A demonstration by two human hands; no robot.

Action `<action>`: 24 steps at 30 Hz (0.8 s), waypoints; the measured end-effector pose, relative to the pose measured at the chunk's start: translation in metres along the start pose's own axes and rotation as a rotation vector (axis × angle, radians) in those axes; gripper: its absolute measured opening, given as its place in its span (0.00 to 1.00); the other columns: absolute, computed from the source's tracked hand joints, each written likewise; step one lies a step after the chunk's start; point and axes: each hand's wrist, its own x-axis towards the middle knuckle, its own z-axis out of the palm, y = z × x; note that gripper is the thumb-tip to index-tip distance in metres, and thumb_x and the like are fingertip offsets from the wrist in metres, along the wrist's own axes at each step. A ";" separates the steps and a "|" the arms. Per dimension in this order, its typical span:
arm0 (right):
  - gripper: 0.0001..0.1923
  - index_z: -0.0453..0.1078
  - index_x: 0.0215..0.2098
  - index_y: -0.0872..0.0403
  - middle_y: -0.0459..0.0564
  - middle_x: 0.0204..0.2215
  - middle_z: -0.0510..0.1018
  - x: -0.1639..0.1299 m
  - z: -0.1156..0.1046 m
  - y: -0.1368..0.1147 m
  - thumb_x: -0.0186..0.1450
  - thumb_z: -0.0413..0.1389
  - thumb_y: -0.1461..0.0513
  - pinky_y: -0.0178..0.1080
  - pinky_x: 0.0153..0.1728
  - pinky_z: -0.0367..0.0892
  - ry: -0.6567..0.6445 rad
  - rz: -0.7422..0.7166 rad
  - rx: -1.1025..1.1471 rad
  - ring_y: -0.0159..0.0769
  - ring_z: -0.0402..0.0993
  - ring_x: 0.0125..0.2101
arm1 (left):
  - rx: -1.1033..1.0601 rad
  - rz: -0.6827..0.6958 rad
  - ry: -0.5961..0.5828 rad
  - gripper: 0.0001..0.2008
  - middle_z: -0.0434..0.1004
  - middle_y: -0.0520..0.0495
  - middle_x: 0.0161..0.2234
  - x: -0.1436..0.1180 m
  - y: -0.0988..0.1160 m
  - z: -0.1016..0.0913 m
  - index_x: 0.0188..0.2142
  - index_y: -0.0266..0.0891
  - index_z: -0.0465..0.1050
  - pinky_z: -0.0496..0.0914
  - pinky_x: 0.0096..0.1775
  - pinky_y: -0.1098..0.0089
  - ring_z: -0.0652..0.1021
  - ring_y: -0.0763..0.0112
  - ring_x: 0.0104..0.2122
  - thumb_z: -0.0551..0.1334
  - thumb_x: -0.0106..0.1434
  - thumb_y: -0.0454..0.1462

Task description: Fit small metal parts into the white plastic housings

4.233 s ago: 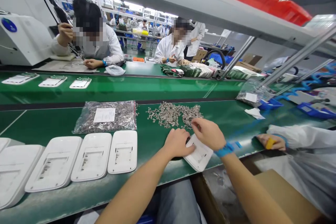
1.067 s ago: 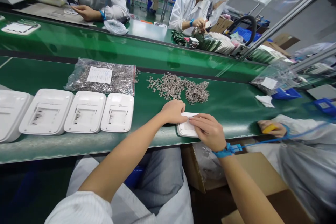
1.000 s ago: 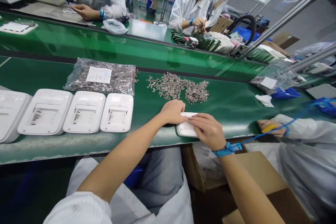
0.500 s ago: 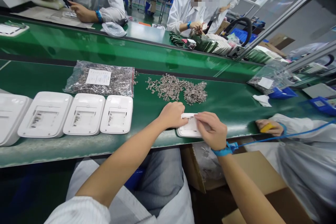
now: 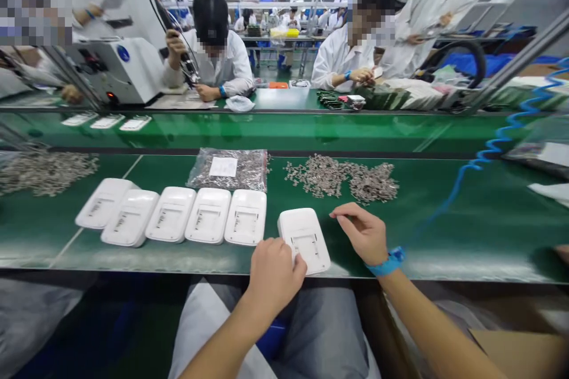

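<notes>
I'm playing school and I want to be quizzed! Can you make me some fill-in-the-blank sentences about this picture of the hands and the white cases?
1. The left hand touches one white ____ case.
2. The row beside that case holds ____ more white cases.
3. The right hand wears a ____ wrist strap.
4. The loose metal parts lie on a ____ belt.

Missing words: plastic; five; blue; green

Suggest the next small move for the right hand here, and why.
Probably reach the right hand forward to the loose pile of metal parts. It looks free beside the white housing, which the left hand steadies at its near edge.
</notes>
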 end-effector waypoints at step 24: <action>0.05 0.76 0.35 0.54 0.53 0.35 0.78 0.115 0.076 0.044 0.67 0.57 0.64 0.44 0.39 0.65 -0.589 -0.264 -0.782 0.45 0.70 0.40 | 0.206 0.582 -0.337 0.14 0.73 0.39 0.40 -0.008 0.022 0.111 0.45 0.62 0.76 0.71 0.32 0.58 0.75 0.59 0.42 0.53 0.68 0.50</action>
